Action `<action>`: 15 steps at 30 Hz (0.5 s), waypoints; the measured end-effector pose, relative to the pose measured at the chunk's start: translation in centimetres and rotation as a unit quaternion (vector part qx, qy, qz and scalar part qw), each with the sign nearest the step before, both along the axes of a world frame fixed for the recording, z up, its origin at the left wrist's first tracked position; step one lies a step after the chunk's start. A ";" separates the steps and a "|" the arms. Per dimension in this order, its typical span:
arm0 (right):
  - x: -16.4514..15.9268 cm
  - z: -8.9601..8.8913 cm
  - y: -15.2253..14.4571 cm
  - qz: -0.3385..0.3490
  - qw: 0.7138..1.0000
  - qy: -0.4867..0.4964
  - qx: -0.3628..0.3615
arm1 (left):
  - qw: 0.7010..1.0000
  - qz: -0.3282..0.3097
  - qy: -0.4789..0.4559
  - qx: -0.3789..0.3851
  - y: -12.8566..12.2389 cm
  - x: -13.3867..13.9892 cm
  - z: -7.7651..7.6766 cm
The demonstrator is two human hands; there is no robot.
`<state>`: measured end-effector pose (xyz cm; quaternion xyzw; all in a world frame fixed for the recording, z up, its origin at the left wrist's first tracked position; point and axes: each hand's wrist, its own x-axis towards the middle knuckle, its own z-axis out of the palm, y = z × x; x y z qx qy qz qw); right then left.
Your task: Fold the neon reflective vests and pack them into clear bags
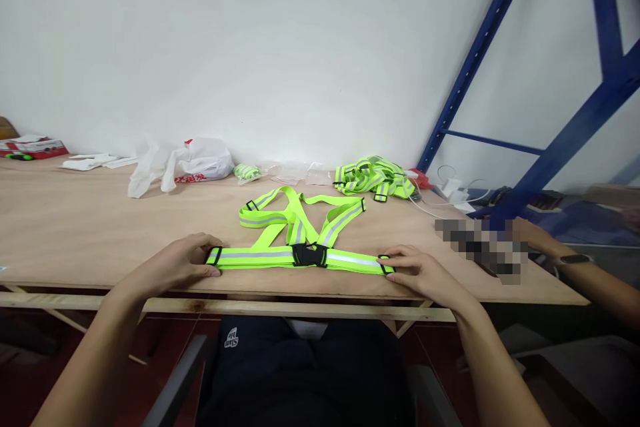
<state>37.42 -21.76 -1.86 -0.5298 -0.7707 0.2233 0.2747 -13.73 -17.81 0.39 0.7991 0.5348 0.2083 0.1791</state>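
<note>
Harness of bright green straps lies on the counter, near its front edge. Left hand and right hand are half closed, each pinching one end of the lower strap.

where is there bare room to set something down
Widest: the left of the table, bordered by the white bag behind and the left hand rightward. Smaller: between the harness, the right hand and the green bundle. Crowded: along the wall, and the right end near the other person's arm.
</note>
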 end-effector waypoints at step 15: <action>-1.7 0.3 -0.5 -0.035 0.991 -0.047 0.120 | 0.993 -0.036 0.052 0.100 -1.2 3.2 -0.1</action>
